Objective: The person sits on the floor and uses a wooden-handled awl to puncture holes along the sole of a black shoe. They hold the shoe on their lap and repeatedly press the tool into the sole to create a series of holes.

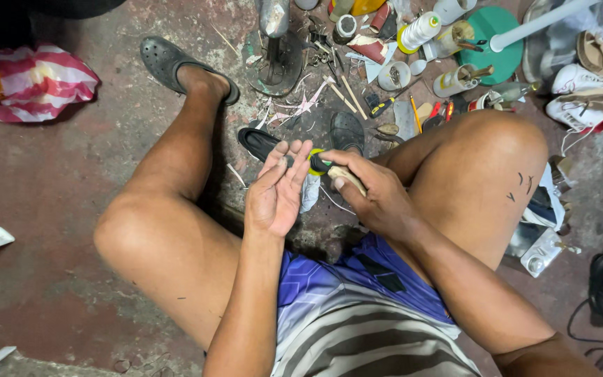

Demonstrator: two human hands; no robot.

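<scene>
**Hands meet over a small tool, between the knees**

The person sits low, knees spread, and both hands come together above the floor. The right hand (375,195) is closed around a pale wooden handle (348,179); the thumb lies along it and the fingers wrap under. From the handle's far end a dark tip with a yellow-green ring (317,162) sticks out to the left, past the grip, and touches the fingers of the left hand (277,190). That left hand is open and flat, palm turned up, fingers together and pointing far; it holds nothing that I can see, only backs the tip.

Just beyond the hands, on the floor, lies one black insole (258,143), partly hidden by the left fingers. One dark clog (169,61) is on the far left foot, a second one (347,130) just past the right hand.

Farther off, the clutter: one iron shoe last (273,49), one spool of white thread (419,31), one green disc (493,35) with a white pole rising from it, and two white shoes (581,94) at the far right. One red-striped bag (33,84) lies far left.
</scene>
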